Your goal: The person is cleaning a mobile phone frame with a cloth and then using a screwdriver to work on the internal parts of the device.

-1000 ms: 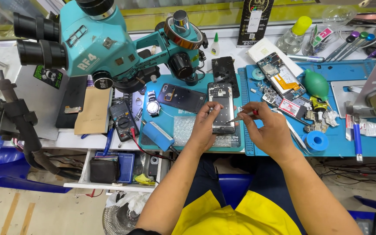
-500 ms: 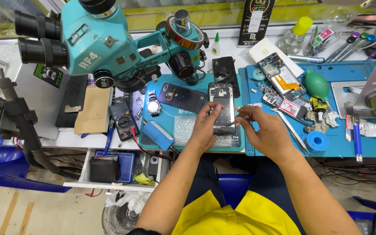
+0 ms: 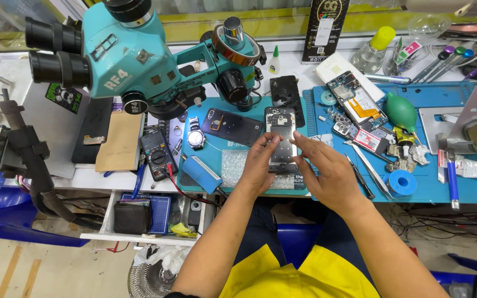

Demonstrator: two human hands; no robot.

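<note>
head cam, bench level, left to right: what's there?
Black arm → brown envelope → multimeter → wristwatch → left hand → opened phone → right hand → tweezers → blue tape roll → white tube
</note>
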